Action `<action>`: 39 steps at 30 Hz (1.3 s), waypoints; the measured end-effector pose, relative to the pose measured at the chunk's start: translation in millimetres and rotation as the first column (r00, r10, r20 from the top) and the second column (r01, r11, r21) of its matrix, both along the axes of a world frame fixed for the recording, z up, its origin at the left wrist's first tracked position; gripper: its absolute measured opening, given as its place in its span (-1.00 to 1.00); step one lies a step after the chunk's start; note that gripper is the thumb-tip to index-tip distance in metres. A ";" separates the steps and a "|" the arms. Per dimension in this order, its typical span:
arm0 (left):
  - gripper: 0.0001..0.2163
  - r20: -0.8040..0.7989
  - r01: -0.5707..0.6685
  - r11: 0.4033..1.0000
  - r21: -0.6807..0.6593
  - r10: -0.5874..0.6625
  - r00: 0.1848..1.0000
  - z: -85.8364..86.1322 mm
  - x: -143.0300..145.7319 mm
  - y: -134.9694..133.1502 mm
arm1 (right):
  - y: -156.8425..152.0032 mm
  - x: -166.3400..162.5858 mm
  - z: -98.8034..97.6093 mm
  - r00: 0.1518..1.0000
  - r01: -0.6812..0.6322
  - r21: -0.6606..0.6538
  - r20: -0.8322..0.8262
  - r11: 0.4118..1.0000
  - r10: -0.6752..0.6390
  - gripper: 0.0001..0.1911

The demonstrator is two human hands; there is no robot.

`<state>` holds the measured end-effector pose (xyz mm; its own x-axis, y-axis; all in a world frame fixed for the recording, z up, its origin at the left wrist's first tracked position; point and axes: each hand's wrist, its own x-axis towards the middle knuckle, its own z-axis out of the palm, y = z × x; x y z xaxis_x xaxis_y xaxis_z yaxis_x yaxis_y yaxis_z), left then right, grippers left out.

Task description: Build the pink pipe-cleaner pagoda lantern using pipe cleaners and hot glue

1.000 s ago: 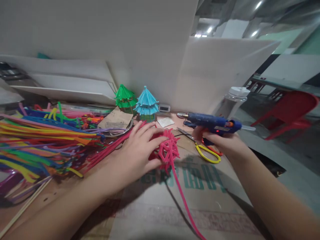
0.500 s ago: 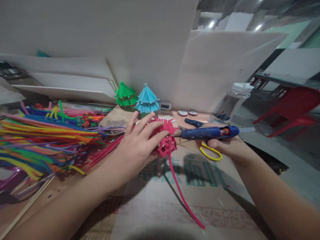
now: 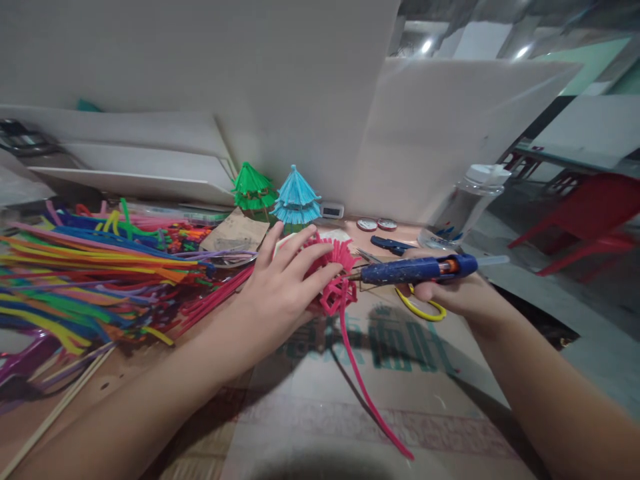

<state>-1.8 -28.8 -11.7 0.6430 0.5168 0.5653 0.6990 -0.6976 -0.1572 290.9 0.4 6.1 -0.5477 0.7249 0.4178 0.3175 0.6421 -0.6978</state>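
Head view, largest things first: tall, smooth white foam boards lean upright behind the counter, whose top is covered by flat brown corrugated cardboard printed with green characters. To the left lies a broad heap of fuzzy pipe cleaners in many colours, long straight stems laid roughly side by side, with thin pale wooden sticks at its near edge. A glossy red plastic chair stands off to the right, well apart. A clear plastic bottle with a white cap stands at the counter's right edge.

The left hand lies over a pink pipe-cleaner ornament with a fringed round top, fingers stretched across it and thumb tucked beneath, gripping it near the middle of the counter. One long pink stem trails from the ornament toward the near edge. The right hand is closed around a blue hot-glue gun with an orange band, held level, its metal nozzle touching the ornament's right side.

Behind stand two small tiered pagodas of pipe cleaner, a green pagoda and a light blue pagoda, just beside each other. Yellow-handled scissors lie under the gun. Two small round tins sit by the boards.
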 end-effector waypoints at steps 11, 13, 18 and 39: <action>-0.57 0.017 -0.003 1.000 -0.014 0.003 1.000 -1.3 1.2 1.0 | 1.3 -0.9 -3.8 0.999 0.024 0.057 -0.029 0.998 -0.022 -0.43; -0.57 0.020 0.002 1.000 -0.026 -0.001 1.000 -1.8 1.1 1.2 | 1.3 -1.6 -4.2 0.999 0.033 0.031 -0.031 0.999 -0.032 -0.41; -0.58 0.045 0.011 1.000 -0.026 -0.010 0.999 -3.1 1.7 1.6 | 0.9 -2.0 -2.2 0.998 0.049 0.012 0.024 0.999 -0.050 -0.35; -0.62 0.053 0.008 0.999 -0.034 -0.007 0.999 -2.6 3.3 1.5 | 1.0 -0.2 0.6 0.999 0.028 0.054 0.041 0.998 -0.031 -0.40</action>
